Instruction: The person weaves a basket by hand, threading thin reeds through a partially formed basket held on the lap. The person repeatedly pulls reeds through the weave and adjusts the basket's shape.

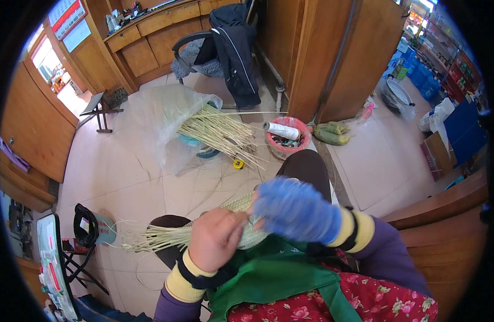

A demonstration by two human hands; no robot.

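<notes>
A woven straw piece (pixel 239 204) lies across my lap, above the green apron (pixel 271 277), partly hidden by both hands. My left hand (pixel 216 237) is bare and grips the straw, its thumb and fingers pinched at the weave. From under it, a bundle of loose straw ends (pixel 160 238) fans out to the left. My right hand (pixel 297 211), in a blue knitted glove with bare fingertips, is blurred by motion. Its fingertips are close to the left thumb at the weave; whether they hold a strand cannot be made out.
On the tiled floor ahead, straw stalks (pixel 219 129) stick out of a clear plastic bag (pixel 150 120). A yellow tape measure (pixel 238 163) lies near them. A white thread cone (pixel 283 131) rests on a red-rimmed bucket (pixel 273 149). A lined bin (pixel 104 229) stands left.
</notes>
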